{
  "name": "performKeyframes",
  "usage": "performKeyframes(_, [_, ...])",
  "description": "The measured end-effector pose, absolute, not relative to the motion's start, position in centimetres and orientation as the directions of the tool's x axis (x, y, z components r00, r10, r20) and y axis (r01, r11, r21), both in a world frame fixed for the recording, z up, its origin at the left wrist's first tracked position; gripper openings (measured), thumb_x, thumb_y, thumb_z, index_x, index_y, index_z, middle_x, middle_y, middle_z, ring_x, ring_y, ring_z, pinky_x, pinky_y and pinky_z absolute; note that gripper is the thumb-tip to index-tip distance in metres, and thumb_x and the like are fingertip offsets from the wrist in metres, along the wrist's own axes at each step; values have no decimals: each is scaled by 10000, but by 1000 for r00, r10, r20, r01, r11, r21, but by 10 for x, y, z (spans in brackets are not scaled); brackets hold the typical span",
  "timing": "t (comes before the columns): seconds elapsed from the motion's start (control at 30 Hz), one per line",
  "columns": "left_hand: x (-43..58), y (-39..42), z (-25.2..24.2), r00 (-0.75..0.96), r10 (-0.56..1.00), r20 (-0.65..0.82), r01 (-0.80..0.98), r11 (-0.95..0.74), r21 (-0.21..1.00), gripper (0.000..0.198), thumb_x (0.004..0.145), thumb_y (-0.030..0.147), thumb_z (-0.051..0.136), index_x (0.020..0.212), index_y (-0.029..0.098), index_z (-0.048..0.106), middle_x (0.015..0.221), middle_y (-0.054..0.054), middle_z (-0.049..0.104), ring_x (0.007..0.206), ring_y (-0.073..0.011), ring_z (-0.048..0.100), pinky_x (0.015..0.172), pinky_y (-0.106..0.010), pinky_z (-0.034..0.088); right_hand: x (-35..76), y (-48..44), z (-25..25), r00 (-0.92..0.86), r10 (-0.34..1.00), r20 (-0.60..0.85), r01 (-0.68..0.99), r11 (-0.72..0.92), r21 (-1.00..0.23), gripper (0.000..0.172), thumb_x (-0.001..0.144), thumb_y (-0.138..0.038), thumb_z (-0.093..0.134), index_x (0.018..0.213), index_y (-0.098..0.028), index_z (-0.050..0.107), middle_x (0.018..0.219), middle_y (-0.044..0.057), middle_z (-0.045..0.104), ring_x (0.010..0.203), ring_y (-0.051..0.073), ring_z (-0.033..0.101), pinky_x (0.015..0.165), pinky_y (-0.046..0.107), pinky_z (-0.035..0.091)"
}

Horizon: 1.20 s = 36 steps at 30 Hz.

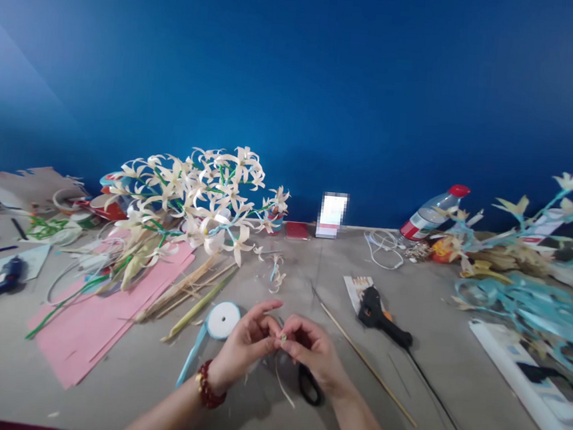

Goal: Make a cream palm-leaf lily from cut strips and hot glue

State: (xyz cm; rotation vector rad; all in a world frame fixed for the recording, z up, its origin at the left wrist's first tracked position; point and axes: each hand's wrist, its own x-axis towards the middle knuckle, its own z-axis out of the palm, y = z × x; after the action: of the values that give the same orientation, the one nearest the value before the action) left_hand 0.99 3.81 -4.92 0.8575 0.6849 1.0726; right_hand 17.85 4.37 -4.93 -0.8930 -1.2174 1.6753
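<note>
Above the matte grey desk (454, 363), the left hand (247, 345) and right hand (315, 353) pinch a tiny pale straw piece (283, 338) between fingertips; a thin curled strand dangles. Round white ribbon spool (223, 320) lies just beside, black-handled scissors (309, 384) beneath.

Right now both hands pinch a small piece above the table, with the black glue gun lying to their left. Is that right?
Not quite. The head view shows the black glue gun lying to the right of the left hand and right hand; the rest stands, both pinching the small piece.
</note>
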Motion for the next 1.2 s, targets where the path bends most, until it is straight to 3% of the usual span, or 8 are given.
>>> performKeyframes(0.23, [10,38,-43,360,925,-124,-470,294,832,516,712,226,817,1191,194,630,775,-17,649,710,-119,579,699,-234,443,178,44,-55,-328,938,-115,-231,-198,-953,368,697,-497,789,672,-185,596,591,-51,453,525,86,353,491,215,268])
performKeyframes(0.37, [9,38,-43,309,938,-157,-376,272,886,216,752,274,783,909,152,700,782,-31,655,717,-121,561,684,-223,431,180,44,-59,-274,953,-132,-203,-192,-960,357,727,-495,764,688,-191,580,584,-53,456,501,84,359,470,212,283])
performKeyframes(0.47, [10,37,-46,316,934,-165,-313,267,912,194,730,296,797,788,140,699,756,-28,668,709,-129,574,687,-228,438,180,44,-60,-259,956,-137,-217,-196,-956,356,728,-492,765,700,-195,569,605,-46,485,515,91,412,470,208,312])
performKeyframes(0.73, [12,35,-51,328,935,-132,-237,217,947,231,793,363,726,798,137,676,716,-30,655,682,-143,572,664,-239,427,176,42,-59,-276,950,-142,-241,-212,-947,342,754,-483,748,736,-192,571,614,-36,529,544,99,452,473,201,312])
performKeyframes(0.83, [12,34,-49,277,960,-34,-36,46,998,202,850,329,651,773,144,674,706,-32,650,677,-148,556,667,-241,417,176,42,-61,-252,958,-135,-234,-196,-952,352,754,-492,746,733,-187,571,611,-42,510,529,90,411,484,207,310])
performKeyframes(1.0, [14,31,-43,194,973,126,252,-174,952,163,867,201,578,725,163,650,700,-25,632,684,-154,555,671,-238,400,174,42,-66,-220,971,-97,-200,-142,-969,345,780,-493,726,756,-184,575,635,-46,469,542,91,378,508,214,309])
performKeyframes(1.1, [14,31,-42,184,972,143,259,-188,947,168,869,201,574,721,163,645,704,-26,625,696,-156,553,685,-240,400,172,41,-66,-197,977,-83,-192,-121,-974,349,789,-502,715,767,-185,570,654,-41,472,549,92,376,505,212,310])
performKeyframes(1.2, [14,32,-45,210,976,62,109,-86,990,186,873,276,602,745,152,654,704,-29,627,682,-150,543,664,-239,403,171,40,-64,-196,978,-69,-211,-111,-971,339,801,-492,706,763,-190,558,650,-44,474,541,90,378,497,205,322])
